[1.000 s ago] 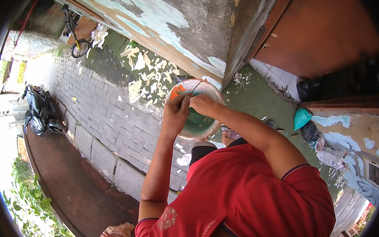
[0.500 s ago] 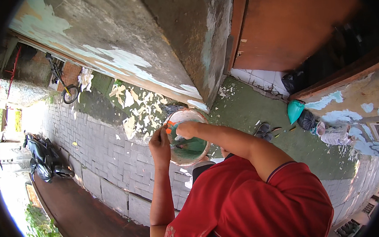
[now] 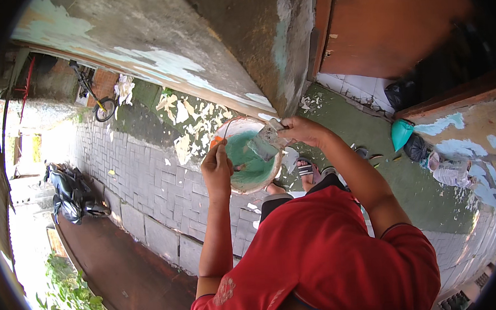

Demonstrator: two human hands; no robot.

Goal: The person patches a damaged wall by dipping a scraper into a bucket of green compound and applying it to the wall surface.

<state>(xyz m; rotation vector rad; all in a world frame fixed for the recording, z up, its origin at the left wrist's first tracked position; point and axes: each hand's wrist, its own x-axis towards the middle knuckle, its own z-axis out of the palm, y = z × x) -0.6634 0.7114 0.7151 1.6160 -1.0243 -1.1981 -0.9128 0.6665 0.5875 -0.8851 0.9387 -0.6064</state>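
Note:
Upright in my left hand (image 3: 217, 167) is a tool with an orange handle (image 3: 217, 141) and a thin metal part pointing up, its blade seen edge-on. My right hand (image 3: 303, 131) grips the end of a flat grey plate (image 3: 267, 140) smeared with pale material, tilted over the bucket. Beneath both hands stands a round bucket (image 3: 252, 187) with a whitish, stained rim. Its inside is coated green-teal, and a small brush-like thing (image 3: 239, 167) lies within, partly too small to make out.
A peeling wall corner (image 3: 255, 92) rises just beyond the bucket. Paint flakes (image 3: 186, 116) litter the ground along it. My sandalled foot (image 3: 305, 168) is close to the bucket's right side. Bags (image 3: 415, 145) sit by the doorway at right; a motorcycle (image 3: 71, 191) is parked at left.
My right hand has come up out of the bucket and moved right, bringing the grey plate into sight. The orange-handled tool has turned more upright in my left hand.

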